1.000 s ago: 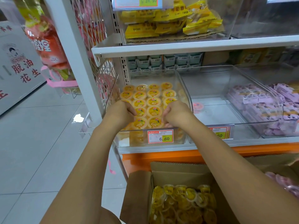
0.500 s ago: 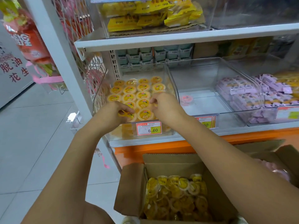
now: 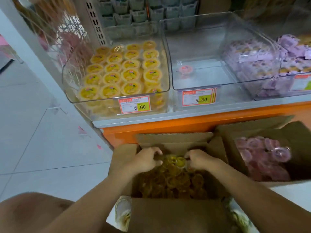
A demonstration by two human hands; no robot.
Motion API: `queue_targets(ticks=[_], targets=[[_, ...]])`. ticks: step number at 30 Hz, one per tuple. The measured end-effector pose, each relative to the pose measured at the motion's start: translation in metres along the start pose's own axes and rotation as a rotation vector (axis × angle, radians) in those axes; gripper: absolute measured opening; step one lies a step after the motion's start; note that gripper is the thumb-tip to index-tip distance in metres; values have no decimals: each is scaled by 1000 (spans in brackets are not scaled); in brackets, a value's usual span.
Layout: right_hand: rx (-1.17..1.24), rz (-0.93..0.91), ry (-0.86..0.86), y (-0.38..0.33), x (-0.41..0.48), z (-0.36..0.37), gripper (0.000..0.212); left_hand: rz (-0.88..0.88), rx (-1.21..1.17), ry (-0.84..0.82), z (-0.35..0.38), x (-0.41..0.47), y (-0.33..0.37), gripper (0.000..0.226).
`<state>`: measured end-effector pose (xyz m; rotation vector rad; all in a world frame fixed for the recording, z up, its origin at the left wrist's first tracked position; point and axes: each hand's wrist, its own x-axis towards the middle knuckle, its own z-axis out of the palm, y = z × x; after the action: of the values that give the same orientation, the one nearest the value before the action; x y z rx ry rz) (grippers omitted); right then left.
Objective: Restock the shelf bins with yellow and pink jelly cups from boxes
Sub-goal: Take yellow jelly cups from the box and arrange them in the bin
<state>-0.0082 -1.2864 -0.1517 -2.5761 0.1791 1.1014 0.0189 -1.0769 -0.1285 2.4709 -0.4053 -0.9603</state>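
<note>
An open cardboard box (image 3: 176,214) on the floor holds loose yellow jelly cups (image 3: 173,180). My left hand (image 3: 144,160) and my right hand (image 3: 198,159) are both down in its far end, fingers curled round yellow cups at the top of the pile. On the shelf above, the left clear bin (image 3: 70,91) is packed with rows of yellow cups (image 3: 122,69). The middle clear bin (image 3: 202,47) holds one pink jelly cup (image 3: 185,70). A second box (image 3: 299,137) to the right holds pink jelly cups (image 3: 264,157).
A third bin (image 3: 249,64) at the right holds purple packets. Price tags reading 6.60 hang on the two left bins. An orange shelf base (image 3: 185,123) stands behind the boxes. White tiled floor (image 3: 42,140) spreads to the left. My shoe (image 3: 122,211) is beside the near box.
Both hands have left the yellow cups in the shelf bin and come down into the box of yellow cups. The view has tilted down toward the boxes.
</note>
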Motion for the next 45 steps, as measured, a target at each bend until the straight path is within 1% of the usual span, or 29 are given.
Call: queue_targets(ticks=[2,4,5,8,11,12,14,17,21,23,24,26,27,29,31,32,35,37,38,41,42,45], targets=[[76,64,67,20,29,30,29,-93,-71,-56,19,22,-12,44],[91,97,188,27,54,54,24,-228,-209,-29,38,40,-18,48],[96,100,237,30,65,65,22,-300,-299,16,48,49,-21,48],[115,94,298,33,88,91,27,-487,-606,183,83,72,-37,44],[152,99,382,34,97,104,31,-542,-861,301,103,95,-51,17],[165,99,381,34,97,105,31,-579,-944,328,104,100,-48,17],[200,76,399,31,93,104,32,-647,-1062,330,102,107,-39,24],[266,38,461,31,92,104,33,-693,-1078,314,103,121,-32,25],[246,42,465,29,93,102,37,-770,-1017,294,100,132,-28,26],[232,32,472,27,89,100,39,-787,-1091,255,96,132,-25,22],[242,24,474,26,88,99,36,-780,-1123,234,95,133,-24,23],[278,20,442,24,84,97,30,-753,-1166,208,94,133,-24,34],[287,26,417,22,83,96,30,-744,-1209,197,93,133,-24,34],[347,43,372,19,79,92,35,-752,-1327,173,92,132,-26,19],[561,82,335,18,73,83,37,-756,-1415,144,91,131,-26,9],[731,114,285,18,68,77,38,-763,-1437,140,90,130,-27,12],[1302,228,67,22,50,60,48,-769,-1475,153,91,125,-30,38],[1635,202,-44,25,37,49,42,-763,-1524,150,93,120,-30,42],[1751,176,-90,27,28,43,39,-749,-1552,136,94,115,-29,42],[2010,65,-193,28,2,24,34,-678,-1643,80,89,93,-20,38],[2056,5,-209,28,-8,16,34,-651,-1672,47,86,82,-17,36],[2055,-175,-218,25,-36,-7,33,-510,-1773,-87,76,44,-11,22]])
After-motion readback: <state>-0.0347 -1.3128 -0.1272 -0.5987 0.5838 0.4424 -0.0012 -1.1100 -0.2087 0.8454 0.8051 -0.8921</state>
